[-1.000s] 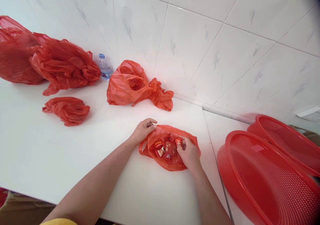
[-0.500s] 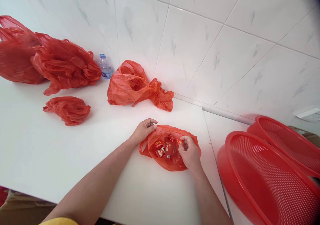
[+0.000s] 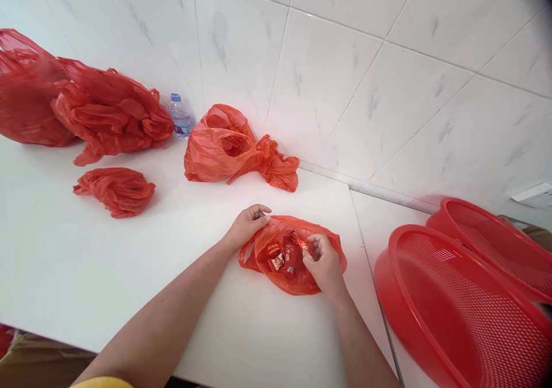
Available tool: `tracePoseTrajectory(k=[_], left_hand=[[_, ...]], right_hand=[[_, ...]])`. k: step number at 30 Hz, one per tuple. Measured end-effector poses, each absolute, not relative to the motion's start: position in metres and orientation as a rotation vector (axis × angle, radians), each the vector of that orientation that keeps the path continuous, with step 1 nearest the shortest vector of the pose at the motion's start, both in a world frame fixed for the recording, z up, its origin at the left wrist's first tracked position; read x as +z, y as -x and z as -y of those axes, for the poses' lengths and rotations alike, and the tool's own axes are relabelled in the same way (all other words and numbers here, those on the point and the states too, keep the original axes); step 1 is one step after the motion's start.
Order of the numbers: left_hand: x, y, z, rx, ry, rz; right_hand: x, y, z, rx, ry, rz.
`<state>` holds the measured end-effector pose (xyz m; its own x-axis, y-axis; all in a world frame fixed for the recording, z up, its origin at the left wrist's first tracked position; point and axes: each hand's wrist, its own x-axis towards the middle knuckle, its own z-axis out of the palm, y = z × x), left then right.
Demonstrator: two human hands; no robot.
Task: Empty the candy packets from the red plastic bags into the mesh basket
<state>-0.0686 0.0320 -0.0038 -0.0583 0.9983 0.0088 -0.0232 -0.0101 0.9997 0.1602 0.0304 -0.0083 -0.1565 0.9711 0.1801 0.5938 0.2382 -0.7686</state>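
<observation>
On the white table a red plastic bag (image 3: 302, 287) lies with its mouth spread wide. Inside it are several small red wrapped packets (image 3: 276, 256), some with gold or white print. My left hand (image 3: 249, 226) pinches the bag's far left rim between thumb and fingers. Over the right part of the opening, my right hand (image 3: 322, 261) holds a small red packet (image 3: 303, 244) between thumb and fingertips. What the packets contain is hidden by their wrappers.
Along the tiled wall stand a tied red bag (image 3: 219, 152), a water bottle (image 3: 179, 116) and full red bags (image 3: 116, 112). A crumpled red bag (image 3: 116, 191) lies at left. Red plastic baskets (image 3: 435, 307) stand at right.
My right hand has shifted slightly left with the small packet, towards the other packets in the bag. My left hand stays on the bag's rim.
</observation>
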Motion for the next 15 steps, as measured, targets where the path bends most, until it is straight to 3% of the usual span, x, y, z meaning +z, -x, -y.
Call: tracePoseTrajectory(k=[4,10,15], left_hand=[[-0.003,0.065,-0.028,1.332,-1.29,-1.31],[0.014,0.056,-0.014,1.431,-1.995,-1.586],[0.022,0.038,0.0,1.262,-2.306,-1.394]], right_hand=[[-0.006,-0.157,-0.027,0.626,1.463,1.917],[-0.002,-0.156,-0.023,0.571,1.382,1.979],[0.004,-0.155,-0.02,0.541,1.282,1.983]])
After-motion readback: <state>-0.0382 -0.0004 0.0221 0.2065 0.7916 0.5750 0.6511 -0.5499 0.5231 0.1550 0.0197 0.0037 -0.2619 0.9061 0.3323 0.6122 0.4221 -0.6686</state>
